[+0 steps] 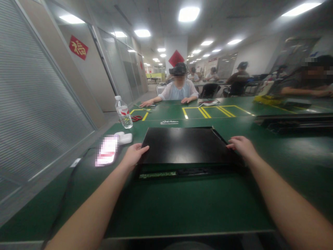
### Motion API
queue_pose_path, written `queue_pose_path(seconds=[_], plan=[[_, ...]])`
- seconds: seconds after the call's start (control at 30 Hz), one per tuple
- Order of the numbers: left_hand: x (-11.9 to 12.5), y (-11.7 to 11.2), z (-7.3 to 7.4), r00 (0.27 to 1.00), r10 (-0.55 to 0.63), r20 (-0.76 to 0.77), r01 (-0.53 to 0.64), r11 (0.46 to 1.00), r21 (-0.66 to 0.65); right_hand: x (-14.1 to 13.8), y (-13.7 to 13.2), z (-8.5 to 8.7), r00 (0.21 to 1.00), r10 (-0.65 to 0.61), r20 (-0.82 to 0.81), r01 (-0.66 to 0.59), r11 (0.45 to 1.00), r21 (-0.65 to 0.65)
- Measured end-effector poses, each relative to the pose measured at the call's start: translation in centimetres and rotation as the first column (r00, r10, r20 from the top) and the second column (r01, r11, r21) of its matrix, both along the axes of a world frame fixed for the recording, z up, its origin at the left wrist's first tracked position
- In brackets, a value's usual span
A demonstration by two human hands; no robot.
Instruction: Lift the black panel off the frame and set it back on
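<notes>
A flat black rectangular device with a black top panel lies on the green table in front of me. Its near edge shows a strip of green circuit board and connectors. My left hand grips the panel's left edge, thumb on top and fingers curled round the side. My right hand is curled over the panel's right edge near the far corner. Both forearms reach in from the bottom of the view.
A phone with a lit screen, a small white case and a black cable lie at left. A water bottle and red scissors stand further back. A person sits opposite; another black unit lies at right.
</notes>
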State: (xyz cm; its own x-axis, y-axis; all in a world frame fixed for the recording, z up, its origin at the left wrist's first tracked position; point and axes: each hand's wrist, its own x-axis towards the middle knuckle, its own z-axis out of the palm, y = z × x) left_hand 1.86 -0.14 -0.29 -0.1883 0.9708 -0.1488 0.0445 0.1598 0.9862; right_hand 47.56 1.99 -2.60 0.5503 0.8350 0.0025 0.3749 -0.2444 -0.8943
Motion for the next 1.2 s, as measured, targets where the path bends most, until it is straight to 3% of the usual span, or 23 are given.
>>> queue_pose_path(seconds=[0.27, 0.5, 0.63, 0.83, 1.2], plan=[[-0.7, 0.4, -0.8, 0.995, -0.016, -0.099, 0.017, 1.0, 0.011, 1.1, 0.6, -1.0, 1.0, 0.0, 0.028, -0.001, 1.0, 0.028], [-0.2, 0.1, -0.4, 0.987, -0.045, -0.154, 0.041, 0.999, -0.028, 1.6, 0.9, -1.5, 0.997, 0.008, 0.073, -0.01, 1.0, 0.023], [0.2, -0.2, 0.2, 0.994, -0.041, -0.103, 0.039, 0.999, -0.025, 1.5, 0.8, -1.4, 0.994, 0.019, 0.105, -0.019, 1.0, -0.001], [0.3, -0.1, 0.8, 0.997, 0.076, -0.02, -0.077, 0.995, -0.07, 1.2, 0.4, -0.8, 0.988, 0.028, 0.152, -0.024, 0.999, -0.028], [0.5, -0.2, 1.1, 0.995, 0.038, 0.09, -0.029, 0.995, -0.091, 0.3, -0.2, 0.6, 0.976, 0.013, 0.217, 0.011, 0.994, -0.109]])
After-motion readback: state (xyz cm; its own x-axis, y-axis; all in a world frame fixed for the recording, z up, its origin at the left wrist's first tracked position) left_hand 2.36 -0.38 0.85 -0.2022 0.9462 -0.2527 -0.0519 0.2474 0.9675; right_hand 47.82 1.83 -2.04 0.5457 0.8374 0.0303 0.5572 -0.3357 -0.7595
